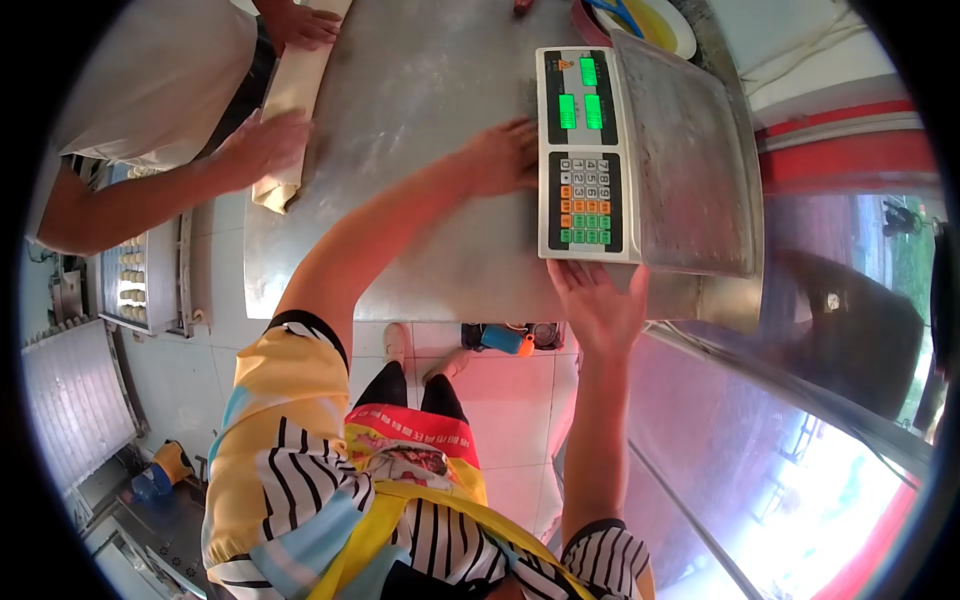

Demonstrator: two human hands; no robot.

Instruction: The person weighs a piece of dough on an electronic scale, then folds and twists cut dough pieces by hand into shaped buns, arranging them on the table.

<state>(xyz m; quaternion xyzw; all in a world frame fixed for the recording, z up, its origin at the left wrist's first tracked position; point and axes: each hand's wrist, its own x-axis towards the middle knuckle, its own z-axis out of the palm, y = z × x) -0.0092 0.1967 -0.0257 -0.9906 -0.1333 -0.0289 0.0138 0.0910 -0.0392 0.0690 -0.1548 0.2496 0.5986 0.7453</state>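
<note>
A digital scale (585,205) with lit green displays and a wide metal pan (695,170) rests on the right part of the steel table (420,260). My left hand (500,157) reaches to the scale's left side, its fingers meeting the edge of the housing; they are slightly blurred and no object shows in them. At the near edge of the scale is my right hand (600,300), fingers spread and fingertips against the housing, holding nothing.
At the upper left another person's hands (265,150) work on a long roll of dough (298,90). A bowl (660,25) with a blue utensil sits behind the pan. Trays of small pieces (135,275) stand at left. Below the table are a blue and orange item (505,340) and feet.
</note>
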